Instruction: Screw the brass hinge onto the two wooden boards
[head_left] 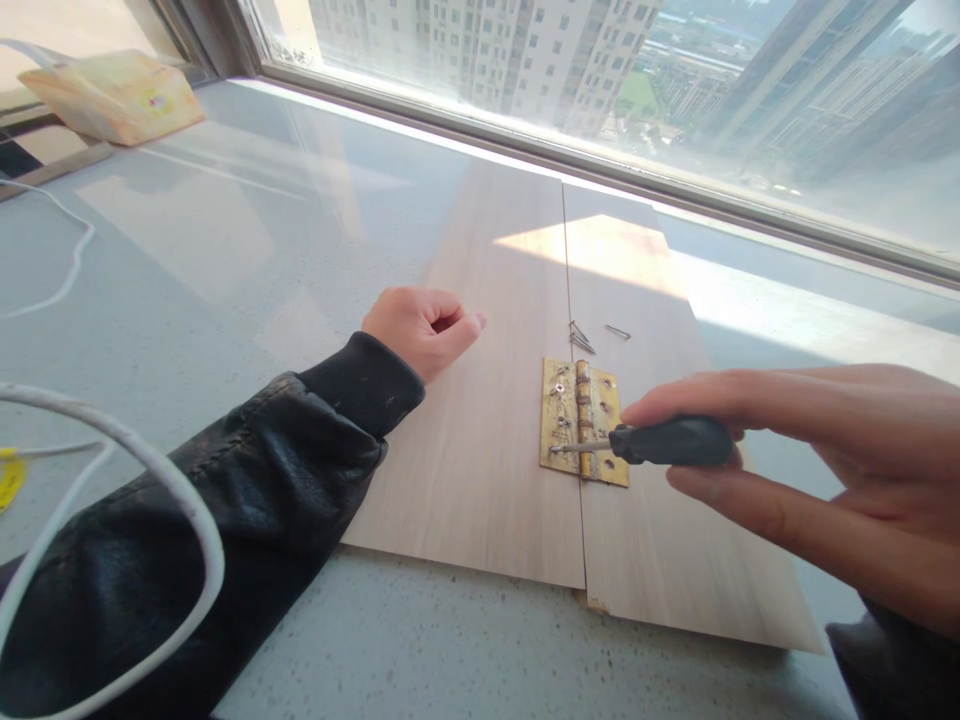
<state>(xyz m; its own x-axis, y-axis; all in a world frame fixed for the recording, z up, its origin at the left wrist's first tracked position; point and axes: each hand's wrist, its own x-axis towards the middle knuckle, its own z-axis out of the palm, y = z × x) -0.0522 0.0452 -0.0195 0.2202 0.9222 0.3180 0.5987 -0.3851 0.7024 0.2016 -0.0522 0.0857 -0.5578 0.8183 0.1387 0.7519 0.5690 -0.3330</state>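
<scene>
A brass hinge [583, 420] lies across the seam of two pale wooden boards [480, 400] on the grey counter. My right hand [825, 470] grips a dark-handled screwdriver [667, 441], its metal tip resting on the lower left leaf of the hinge. My left hand [420, 325] is curled into a loose fist, holding nothing, and rests on the left board, a hand's width left of the hinge. A few loose screws [589, 338] lie on the right board just beyond the hinge.
A window [600, 70] runs along the far edge of the counter [187, 260]. A yellowish box [112, 95] sits at the far left. A white cable [150, 490] loops over my left sleeve, and another white cable [71, 250] lies on the counter.
</scene>
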